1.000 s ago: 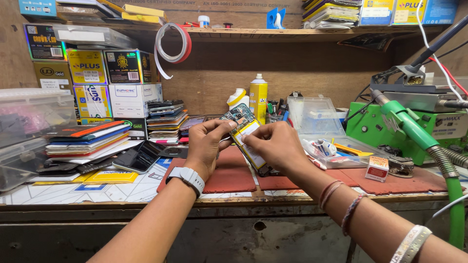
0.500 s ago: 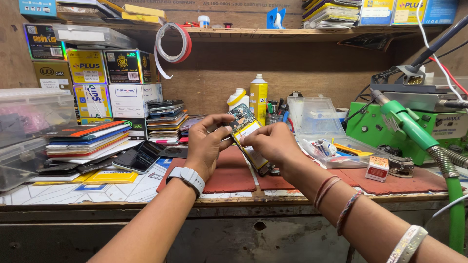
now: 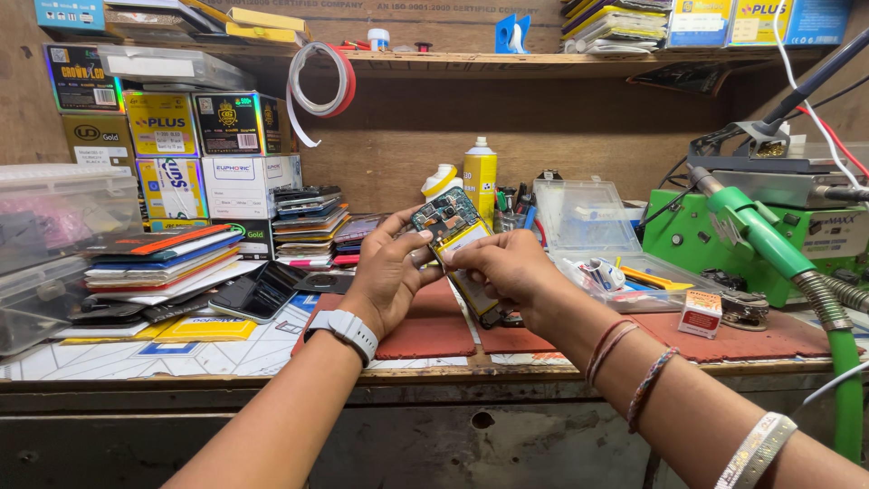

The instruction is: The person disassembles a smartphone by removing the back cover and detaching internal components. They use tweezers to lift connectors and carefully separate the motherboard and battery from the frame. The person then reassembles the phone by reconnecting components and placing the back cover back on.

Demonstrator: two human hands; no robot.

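An opened mobile phone (image 3: pixel 448 222), its back cover off and its circuit board and yellow battery showing, is held tilted above the red mat (image 3: pixel 425 330) at the bench's middle. My left hand (image 3: pixel 387 276) grips its left edge, thumb on the board. My right hand (image 3: pixel 507 270) holds its right side, fingertips pressing at the battery's upper edge. A white watch sits on my left wrist, and thread bands on my right.
Stacked phones and flat cases (image 3: pixel 163 258) lie at left, boxes (image 3: pixel 195 136) behind. A yellow spray can (image 3: pixel 480 177) and clear plastic box (image 3: pixel 584 213) stand behind the phone. A green machine with a hose (image 3: pixel 769 240) fills the right. A small red-white box (image 3: pixel 700 313) sits on the mat.
Both hands keep their hold on the phone; my right fingers have shifted slightly along the battery. The phone stays at nearly the same spot.
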